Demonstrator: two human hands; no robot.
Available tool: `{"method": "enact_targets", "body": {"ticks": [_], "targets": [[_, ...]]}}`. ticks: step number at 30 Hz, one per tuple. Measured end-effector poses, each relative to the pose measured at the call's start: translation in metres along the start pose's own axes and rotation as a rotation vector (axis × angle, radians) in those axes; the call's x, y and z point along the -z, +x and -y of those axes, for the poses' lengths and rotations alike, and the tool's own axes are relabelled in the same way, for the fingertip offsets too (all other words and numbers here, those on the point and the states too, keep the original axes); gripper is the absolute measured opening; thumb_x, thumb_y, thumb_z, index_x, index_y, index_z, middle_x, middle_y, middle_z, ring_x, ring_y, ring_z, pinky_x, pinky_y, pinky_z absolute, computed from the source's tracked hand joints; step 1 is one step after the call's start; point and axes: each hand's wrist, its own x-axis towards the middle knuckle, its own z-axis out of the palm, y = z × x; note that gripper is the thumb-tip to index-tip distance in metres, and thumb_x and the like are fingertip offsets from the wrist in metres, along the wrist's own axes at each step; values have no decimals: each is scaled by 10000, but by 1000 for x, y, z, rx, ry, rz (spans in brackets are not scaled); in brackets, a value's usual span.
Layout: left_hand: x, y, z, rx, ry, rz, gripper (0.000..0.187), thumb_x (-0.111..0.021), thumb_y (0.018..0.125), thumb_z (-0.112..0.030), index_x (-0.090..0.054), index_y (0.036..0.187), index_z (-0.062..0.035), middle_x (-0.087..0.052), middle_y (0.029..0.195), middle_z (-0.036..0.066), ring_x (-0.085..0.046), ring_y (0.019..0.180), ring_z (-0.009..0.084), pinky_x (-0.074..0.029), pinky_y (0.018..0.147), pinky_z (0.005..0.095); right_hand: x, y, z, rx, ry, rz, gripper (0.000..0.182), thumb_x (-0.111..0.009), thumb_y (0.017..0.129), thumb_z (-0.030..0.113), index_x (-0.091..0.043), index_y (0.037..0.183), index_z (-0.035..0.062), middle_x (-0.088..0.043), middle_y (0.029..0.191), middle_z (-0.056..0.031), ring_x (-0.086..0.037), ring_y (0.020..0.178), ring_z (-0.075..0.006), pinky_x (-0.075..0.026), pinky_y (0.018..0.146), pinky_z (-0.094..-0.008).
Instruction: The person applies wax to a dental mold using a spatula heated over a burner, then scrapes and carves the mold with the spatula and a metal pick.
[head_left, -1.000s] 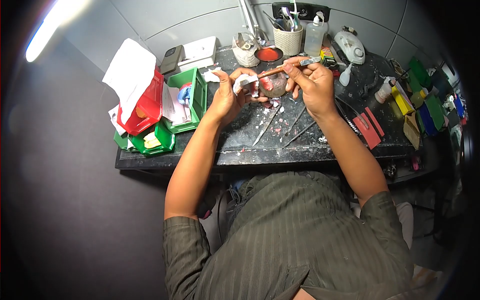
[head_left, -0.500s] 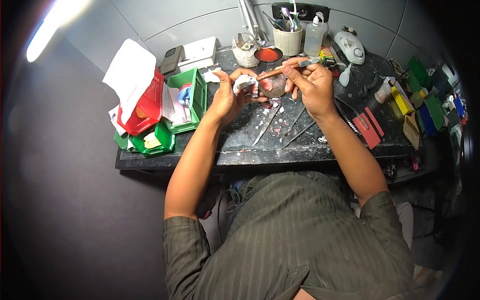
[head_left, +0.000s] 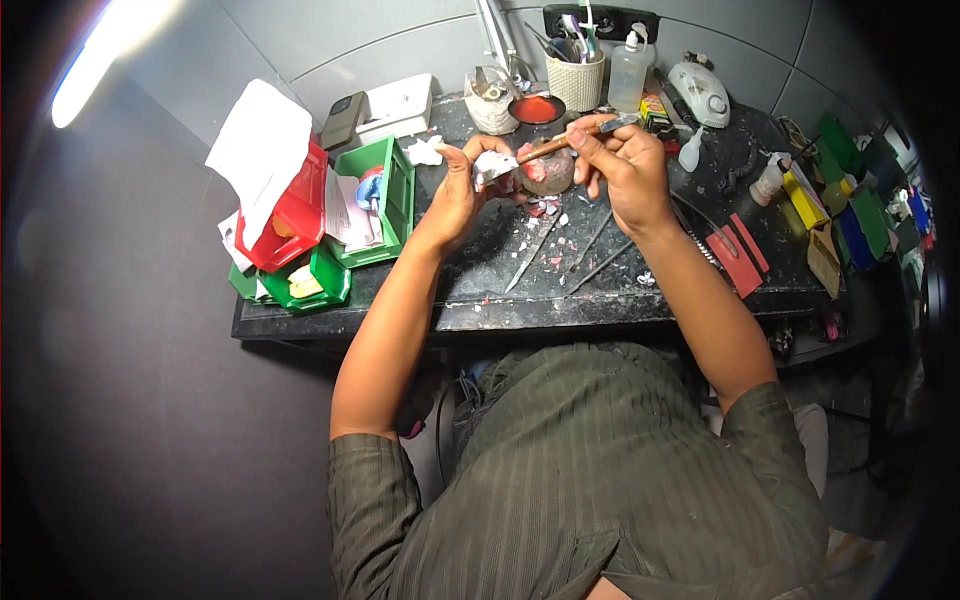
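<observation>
My left hand (head_left: 457,203) is closed around a white plaster dental cast (head_left: 493,164), holding it up over the bench, its lower part hidden by my fingers. In my right hand (head_left: 632,172) is a wax knife with a brown handle (head_left: 545,151), pinched between thumb and fingers. One end of the knife meets the cast's right side in this view; its flat metal end points up and right past my fingers. Just behind the cast sits a rounded grey block (head_left: 550,176) with pink wax on top.
On the black bench (head_left: 470,290) lie a thin metal tool (head_left: 533,255), other slim tools and scraps. Green bins (head_left: 402,200) and a red bin (head_left: 308,200) stand left. Behind are a dish of red wax (head_left: 537,109), a brush cup (head_left: 575,82) and a bottle (head_left: 628,78). Pink wax sheets (head_left: 735,265) lie right.
My left hand has turned the cast, so the row of teeth that faced right no longer shows. My right hand with the wax knife has shifted only slightly.
</observation>
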Motion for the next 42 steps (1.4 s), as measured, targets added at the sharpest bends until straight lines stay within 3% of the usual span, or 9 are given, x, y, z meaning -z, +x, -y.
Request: {"method": "enact_targets", "body": {"ticks": [3,13,15,21,28,32,35,40,42], "targets": [[0,0,-1,3,0,12,929,-106,845,-846,-519,1128,-63,-579,950,77,-576,875,165,-562,831,403,-1,-1,-1,-21,-9,28,140,-713,930,113,-692,982,-15,-656,666,-54,-587,521,-65,-410,413,-175],[1,0,0,-15,4,5,927,-101,846,-846,-514,1137,-69,-591,976,85,-586,888,174,-559,834,406,-3,-1,0,14,-27,3,151,-709,932,104,-686,988,-34,-656,663,-67,-589,520,-69,-408,408,-173],[-1,0,-1,13,-5,-25,942,-134,825,-861,-536,1132,-66,-538,875,52,-558,875,173,-546,866,448,-3,-2,-1,31,-34,-19,151,-710,930,101,-685,985,-38,-655,662,-70,-588,520,-69,-407,406,-172],[2,1,2,8,31,-32,961,-126,808,-873,-527,1133,-62,-536,863,51,-564,879,183,-541,845,426,-3,-2,0,43,-51,-1,150,-714,928,101,-689,978,-39,-654,663,-70,-574,505,-62,-404,402,-174],[4,2,2,41,-14,-88,989,-105,817,-872,-545,1123,-41,-567,846,71,-597,849,210,-544,777,405,8,6,2,68,-69,-155,152,-729,915,101,-693,976,-33,-666,695,-70,-591,522,-73,-401,404,-181],[10,4,-5,106,-235,-136,1065,-33,845,-846,-609,1098,13,-618,790,141,-664,782,277,-568,673,409,37,20,7,-36,-173,-364,200,-750,903,146,-682,956,-34,-684,765,-69,-604,529,-92,-406,413,-196],[19,6,-4,211,-330,-268,1098,10,858,-824,-586,1112,63,-669,875,243,-694,734,356,-574,547,357,47,24,8,-84,-207,-392,231,-760,898,174,-676,945,-37,-687,793,-74,-608,537,-96,-409,415,-204],[31,6,1,295,-386,-342,1103,28,861,-818,-560,1136,74,-678,949,294,-686,715,328,-555,510,328,46,24,7,-96,-227,-384,236,-761,898,178,-677,945,-37,-690,816,-77,-613,548,-101,-412,419,-209],[36,6,0,319,-524,-268,1136,26,860,-820,-557,1165,105,-681,998,305,-677,698,305,-563,520,316,46,24,5,-89,-228,-385,237,-763,897,179,-678,946,-37,-691,816,-77,-615,550,-103,-412,419,-210]]}}
